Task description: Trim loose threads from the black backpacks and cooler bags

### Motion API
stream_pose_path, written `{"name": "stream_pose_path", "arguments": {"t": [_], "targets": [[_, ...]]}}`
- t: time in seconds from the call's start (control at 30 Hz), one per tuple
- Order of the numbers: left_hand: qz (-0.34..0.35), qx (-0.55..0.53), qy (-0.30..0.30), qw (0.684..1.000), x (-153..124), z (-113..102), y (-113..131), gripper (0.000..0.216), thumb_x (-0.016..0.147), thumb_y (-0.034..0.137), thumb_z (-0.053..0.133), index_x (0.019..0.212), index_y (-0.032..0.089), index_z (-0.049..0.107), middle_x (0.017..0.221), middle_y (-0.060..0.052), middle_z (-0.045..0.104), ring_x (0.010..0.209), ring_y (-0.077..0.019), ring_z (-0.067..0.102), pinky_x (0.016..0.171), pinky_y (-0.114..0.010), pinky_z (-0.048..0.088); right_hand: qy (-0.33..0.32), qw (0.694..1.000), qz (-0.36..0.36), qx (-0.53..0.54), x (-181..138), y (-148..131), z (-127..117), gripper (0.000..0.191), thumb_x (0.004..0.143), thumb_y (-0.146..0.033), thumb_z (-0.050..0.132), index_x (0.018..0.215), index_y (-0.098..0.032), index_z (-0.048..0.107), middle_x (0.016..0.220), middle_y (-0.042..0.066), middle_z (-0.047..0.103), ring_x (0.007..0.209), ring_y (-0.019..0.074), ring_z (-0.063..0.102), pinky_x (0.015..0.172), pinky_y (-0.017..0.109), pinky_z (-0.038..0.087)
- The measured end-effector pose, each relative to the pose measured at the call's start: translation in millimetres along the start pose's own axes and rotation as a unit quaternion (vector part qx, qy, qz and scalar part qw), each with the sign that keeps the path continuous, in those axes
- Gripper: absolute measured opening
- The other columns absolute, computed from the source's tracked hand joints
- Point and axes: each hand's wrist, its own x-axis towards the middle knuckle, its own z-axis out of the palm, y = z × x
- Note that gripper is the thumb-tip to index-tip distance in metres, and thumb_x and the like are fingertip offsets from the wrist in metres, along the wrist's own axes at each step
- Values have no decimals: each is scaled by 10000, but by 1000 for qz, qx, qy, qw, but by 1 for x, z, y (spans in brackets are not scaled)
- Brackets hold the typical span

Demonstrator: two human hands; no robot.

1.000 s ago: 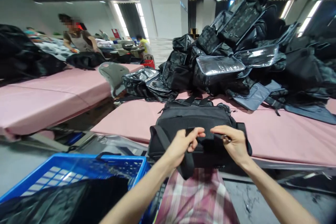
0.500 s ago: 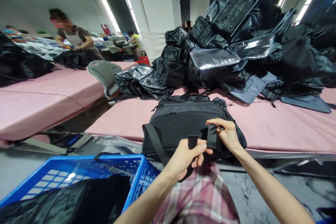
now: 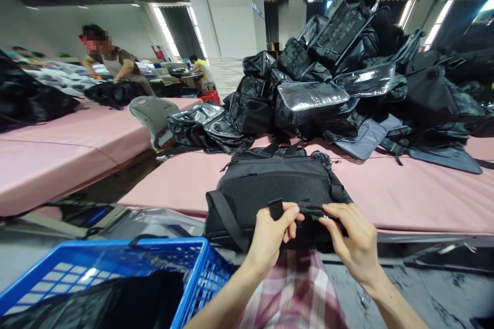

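Note:
A black bag (image 3: 270, 185) with a mesh panel and shoulder straps lies on the pink-covered table (image 3: 389, 203) in front of me. Over its near edge my left hand (image 3: 276, 226) pinches a black webbing strap, whose folded end (image 3: 275, 209) sticks up beside the thumb. My right hand (image 3: 349, 231) is closed with thumb and fingertips on the other part of the strap (image 3: 311, 209). The strap stretches between both hands. Small details at the right fingertips are too dark to make out.
Behind the bag rises a big heap of black and camouflage bags (image 3: 312, 95), some with silvery linings. A blue plastic crate (image 3: 206, 267) holding dark bags stands at my lower left. Across a gap is another pink table (image 3: 77, 149), where a co-worker (image 3: 113, 61) handles a dark bag.
My right hand has turned and dropped slightly, bringing the strap from upright to nearly level. My left hand keeps its pinch. The camera view has tilted up a little.

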Motion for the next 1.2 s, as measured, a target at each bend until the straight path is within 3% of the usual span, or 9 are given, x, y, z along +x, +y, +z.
{"name": "stream_pose_path", "arguments": {"t": [0.2,0.37,0.53,0.73,0.83,0.93,1.03,1.13,1.2], "targets": [[-8,-8,-14,1000,0,-6,-2,280,707,361,633,678,82,638,382,31,464,353,-35,343,388,-172,224,6,998,39,47,-2,9,3,126,817,-148,563,922,-208,601,836,42,652,764,163,594,672,301,472],[-9,-21,-7,1000,2,-5,-2,265,684,354,653,675,89,641,377,35,457,353,-38,346,392,-177,229,-6,1000,7,28,-2,9,4,140,809,-146,573,935,-197,608,844,56,654,762,171,595,678,317,470],[-2,-10,-13,1000,1,-5,-6,279,703,360,637,642,87,641,429,8,509,363,-40,360,389,-182,237,-22,997,39,61,1,7,6,111,819,-164,564,912,-204,612,825,41,654,731,156,593,641,288,468],[13,14,-11,1000,2,-6,-15,252,731,331,617,656,91,643,471,-10,545,378,-46,378,399,-187,256,-38,999,-19,22,7,4,9,146,816,-154,558,944,-192,617,844,60,660,724,164,588,661,307,462],[9,30,-18,999,3,-7,-14,263,742,341,606,634,103,632,459,0,526,374,-46,366,402,-190,249,-43,998,18,44,10,6,6,90,834,-197,538,880,-204,614,799,47,653,692,159,590,620,283,464],[27,58,-25,998,2,-7,-10,257,753,342,600,621,122,615,471,17,505,406,-53,376,438,-192,285,-58,995,36,74,13,5,4,159,815,-250,567,966,-208,591,848,52,637,739,169,597,635,274,475],[104,109,-15,988,1,-6,-3,232,748,313,615,599,135,619,677,-25,584,630,-104,520,618,-201,396,-89,991,-3,98,17,-1,6,191,826,-204,529,1008,-196,590,841,55,624,725,156,583,635,265,461],[149,135,4,979,1,-3,-1,192,748,290,615,625,146,649,1059,-73,595,934,-172,545,816,-224,397,-102,982,31,153,22,-5,14,184,858,-163,440,871,-185,623,722,21,602,628,116,558,579,228,433],[120,130,-14,984,2,-2,-2,194,758,308,601,660,148,652,1017,-76,623,846,-157,573,759,-224,419,-128,968,96,192,27,-2,19,205,862,-202,440,762,-174,617,662,4,588,593,108,551,559,214,425]]}}
